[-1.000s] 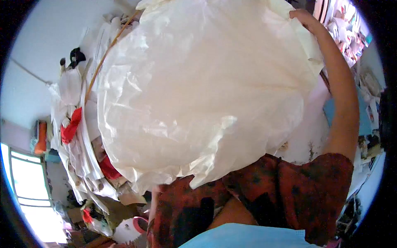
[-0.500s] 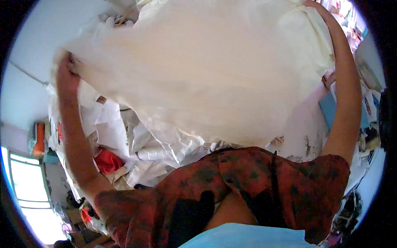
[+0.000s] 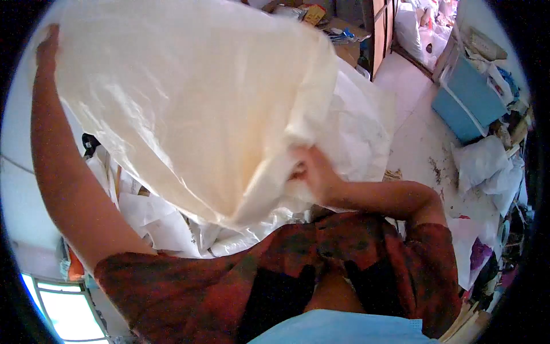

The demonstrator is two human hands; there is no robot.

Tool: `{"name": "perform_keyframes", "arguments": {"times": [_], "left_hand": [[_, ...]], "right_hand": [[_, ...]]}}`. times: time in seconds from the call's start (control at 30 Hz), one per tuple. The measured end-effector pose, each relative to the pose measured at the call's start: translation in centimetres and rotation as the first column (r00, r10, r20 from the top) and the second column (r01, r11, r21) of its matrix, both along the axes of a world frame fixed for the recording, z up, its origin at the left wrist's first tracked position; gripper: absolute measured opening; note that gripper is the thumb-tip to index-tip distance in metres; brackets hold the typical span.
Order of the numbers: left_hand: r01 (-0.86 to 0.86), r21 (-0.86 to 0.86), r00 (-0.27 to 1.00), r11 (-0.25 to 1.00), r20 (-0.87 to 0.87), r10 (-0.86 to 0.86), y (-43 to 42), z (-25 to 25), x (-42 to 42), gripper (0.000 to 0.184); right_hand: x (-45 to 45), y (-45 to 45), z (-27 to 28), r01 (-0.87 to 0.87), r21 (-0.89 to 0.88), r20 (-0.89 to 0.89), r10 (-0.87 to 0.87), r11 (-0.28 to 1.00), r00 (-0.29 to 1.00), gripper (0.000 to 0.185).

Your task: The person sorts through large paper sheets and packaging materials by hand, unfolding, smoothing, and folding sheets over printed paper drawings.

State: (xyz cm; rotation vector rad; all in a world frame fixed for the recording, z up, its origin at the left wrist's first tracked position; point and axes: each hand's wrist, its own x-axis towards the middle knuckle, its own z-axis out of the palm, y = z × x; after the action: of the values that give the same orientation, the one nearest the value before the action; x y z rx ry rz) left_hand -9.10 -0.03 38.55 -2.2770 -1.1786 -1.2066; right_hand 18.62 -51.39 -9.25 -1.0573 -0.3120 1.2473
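A large cream sheet (image 3: 195, 97), thin and partly shiny, spreads in front of me and fills the upper left; whether it is cloth or plastic I cannot tell. My right hand (image 3: 314, 172) is closed on its right edge, close to my chest, slightly smeared by motion. The sheet bunches and folds beside those fingers. Far out at the upper left, my left hand (image 3: 48, 49) grips the sheet's left edge with the arm stretched; its fingers are mostly hidden. Under the raised sheet lie white crumpled sheets (image 3: 157, 223) and clear plastic.
A blue bin (image 3: 467, 103) with things piled on it stands at the right. White bags (image 3: 484, 163) lie below it. Dark debris marks the pale floor (image 3: 412, 135). A doorway at the upper right shows white sacks (image 3: 421, 34). A cardboard box (image 3: 346, 49) stands behind the sheet.
My right hand has come from the far upper right down close to my chest, bringing the sheet's edge along. My left hand has moved outward and up. The view has turned rightward.
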Motion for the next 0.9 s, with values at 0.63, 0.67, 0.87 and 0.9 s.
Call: {"name": "perform_keyframes", "arguments": {"times": [0.63, 0.67, 0.87, 0.9], "left_hand": [[-0.025, -0.681, 0.853, 0.732, -0.396, -0.340, -46.9, -41.0, -0.1, 0.081], [-0.076, -0.701, 0.817, 0.709, -0.452, -0.359, -47.9, -43.3, 0.9, 0.089], [-0.021, -0.802, 0.975, 0.597, -0.148, -0.164, -47.7, -52.6, 0.2, 0.084], [-0.035, -0.849, 0.978, 0.527, -0.137, -0.155, -48.6, -52.7, 0.3, 0.081]], "right_hand": [[12.3, 24.5, 7.4, 0.104, 0.312, 0.934, -0.325, 0.945, 0.148, 0.064], [13.2, 25.4, 8.8, 0.148, 0.068, 0.978, -0.095, 0.987, 0.183, 0.073], [12.6, 36.2, 3.6, 0.121, -0.013, 0.994, -0.001, 0.993, 0.113, 0.065], [13.3, 37.0, 3.4, 0.090, -0.001, 0.963, -0.023, 0.996, 0.268, 0.063]]}}
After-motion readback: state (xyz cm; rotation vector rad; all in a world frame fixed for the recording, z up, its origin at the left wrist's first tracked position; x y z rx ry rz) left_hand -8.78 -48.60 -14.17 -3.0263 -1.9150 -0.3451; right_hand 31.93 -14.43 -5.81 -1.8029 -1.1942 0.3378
